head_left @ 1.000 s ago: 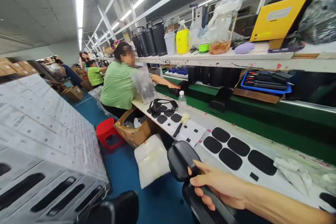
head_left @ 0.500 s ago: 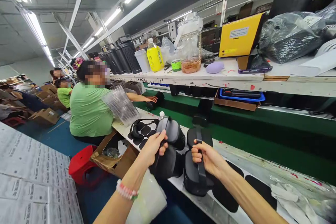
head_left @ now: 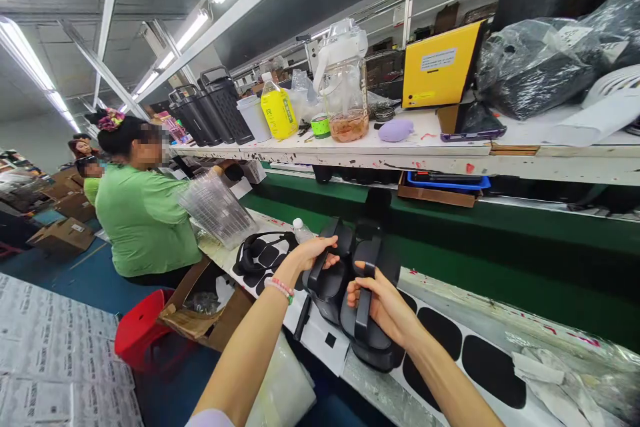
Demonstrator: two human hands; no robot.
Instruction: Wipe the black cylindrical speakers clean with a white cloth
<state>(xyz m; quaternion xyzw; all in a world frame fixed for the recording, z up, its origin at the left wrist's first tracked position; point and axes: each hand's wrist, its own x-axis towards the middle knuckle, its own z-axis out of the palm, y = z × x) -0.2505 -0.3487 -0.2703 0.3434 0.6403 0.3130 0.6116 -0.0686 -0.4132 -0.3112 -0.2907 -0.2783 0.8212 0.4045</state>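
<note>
Several black speaker-like units with strap handles stand close together at the bench's inner edge. My left hand (head_left: 320,257) has its fingers curled around the handle of the left black unit (head_left: 327,290). The handle of the near right black unit (head_left: 373,343) is in my right hand (head_left: 370,290), fingers wrapped round it. Behind these, further black units stand partly hidden. Black rounded pads (head_left: 440,333) on a white sheet lie to the right, and a black cable loop (head_left: 255,257) lies on more pads to the left.
A green conveyor belt (head_left: 450,247) runs behind the bench. Above it, a white shelf (head_left: 300,153) holds a yellow box (head_left: 440,67), bottles and bagged items. A person in green (head_left: 145,220) sits at the left by a clear plastic tray (head_left: 217,210). An open carton (head_left: 210,300) and red stool (head_left: 143,327) stand below.
My left hand and its black unit have shifted back and right, closer to the right units, baring white sheet and a black bar. The person's arm has drawn back from the belt. The view has turned slightly.
</note>
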